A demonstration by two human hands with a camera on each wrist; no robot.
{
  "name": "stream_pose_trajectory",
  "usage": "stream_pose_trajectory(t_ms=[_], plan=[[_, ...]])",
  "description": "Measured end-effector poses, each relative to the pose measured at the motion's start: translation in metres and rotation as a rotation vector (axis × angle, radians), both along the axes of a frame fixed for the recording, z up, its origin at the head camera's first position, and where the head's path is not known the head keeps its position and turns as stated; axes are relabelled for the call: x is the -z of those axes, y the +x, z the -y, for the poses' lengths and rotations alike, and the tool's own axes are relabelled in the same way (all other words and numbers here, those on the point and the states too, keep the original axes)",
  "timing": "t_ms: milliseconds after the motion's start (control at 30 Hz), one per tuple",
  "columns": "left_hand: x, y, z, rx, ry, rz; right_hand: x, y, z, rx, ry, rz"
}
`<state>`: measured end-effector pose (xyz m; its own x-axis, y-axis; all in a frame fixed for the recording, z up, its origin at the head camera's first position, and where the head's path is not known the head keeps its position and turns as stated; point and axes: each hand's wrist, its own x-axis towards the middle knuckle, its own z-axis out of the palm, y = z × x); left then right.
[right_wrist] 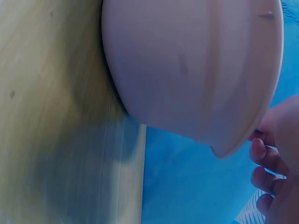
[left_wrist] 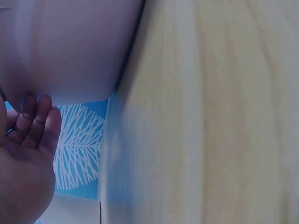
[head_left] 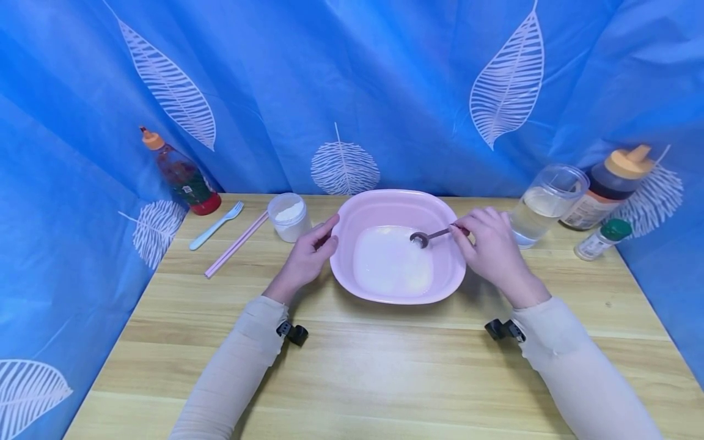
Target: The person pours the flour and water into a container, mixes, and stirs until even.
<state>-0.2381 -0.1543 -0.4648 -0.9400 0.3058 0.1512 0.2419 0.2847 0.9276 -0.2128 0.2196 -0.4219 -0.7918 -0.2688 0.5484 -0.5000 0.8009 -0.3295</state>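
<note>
A pink plastic basin (head_left: 398, 298) stands on the table, its inside bottom pale and shiny. My left hand (head_left: 308, 253) holds its left rim; in the left wrist view, fingers (left_wrist: 39, 123) rest against the outer wall (left_wrist: 70, 51). Over the right rim, my right hand (head_left: 489, 247) pinches the handle of a small dark metal spoon (head_left: 420, 239). The spoon's bowl is inside the basin and has something shiny in it. In the right wrist view, curled fingers (right_wrist: 266, 161) show beside the basin's rim (right_wrist: 264, 105), and the spoon is hidden.
Left of the basin are a jar of white powder (head_left: 289, 214), pink chopsticks (head_left: 236, 244), a light blue fork (head_left: 217, 226) and a red sauce bottle (head_left: 187, 180). On the right stand a clear cup of liquid (head_left: 541, 208), a dark sauce bottle (head_left: 599, 189) and a green-capped shaker (head_left: 602, 239). Blue curtain (head_left: 264, 91) hangs behind.
</note>
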Motion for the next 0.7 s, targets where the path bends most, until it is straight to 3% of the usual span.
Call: stream_pose_trajectory(t_ms=[300, 700], plan=[[-0.002, 0.001, 0.0, -0.004, -0.006, 0.007, 0.001, 0.005, 0.014, -0.1, -0.08, 0.163], [0.0, 0.001, 0.0, -0.003, 0.0, 0.005, -0.009, 0.015, 0.008, -0.279, -0.031, 0.318]])
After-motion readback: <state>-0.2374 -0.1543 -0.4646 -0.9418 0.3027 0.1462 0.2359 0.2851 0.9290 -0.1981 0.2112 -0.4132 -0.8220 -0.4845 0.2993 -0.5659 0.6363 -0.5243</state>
